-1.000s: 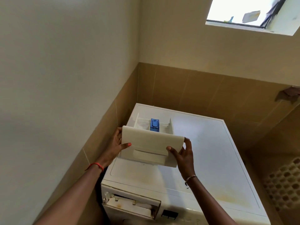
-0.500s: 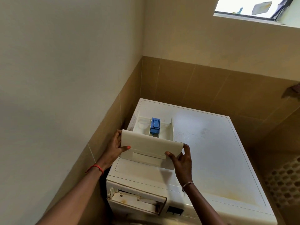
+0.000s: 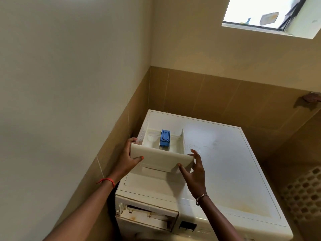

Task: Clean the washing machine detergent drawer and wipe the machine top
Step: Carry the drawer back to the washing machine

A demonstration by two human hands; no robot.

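Detergent drawer between left hand, right hand

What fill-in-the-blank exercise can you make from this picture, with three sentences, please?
1. The insert in the detergent drawer is ____.
2. The red bracelet is on the ____ wrist.
3. The drawer is held over the ____ of the washing machine, not in its slot.

Missing words: blue; left; top.
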